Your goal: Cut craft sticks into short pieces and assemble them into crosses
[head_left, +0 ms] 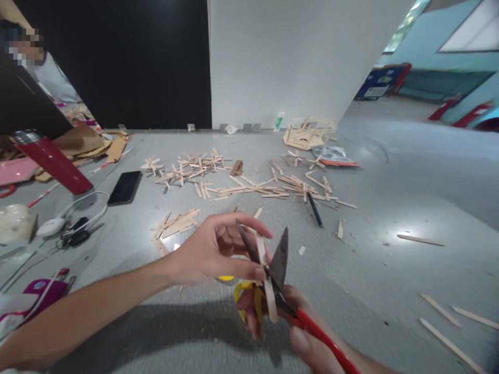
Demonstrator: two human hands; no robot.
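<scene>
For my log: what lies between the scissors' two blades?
A wooden stick, held by the left hand, between the spread blades; the head view shows it.

nothing reads clearly here: the round logo on the purple box is too small, the white label on the blue object blurs, and print on the green-white tube smears!

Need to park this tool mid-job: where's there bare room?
Beyond the lone stick at right, and between it and the lower-right loose sticks, the grey surface looks free, bar specks. Crowded: the stick pile beyond the scissors, and the left, with phone and red flask.
</scene>
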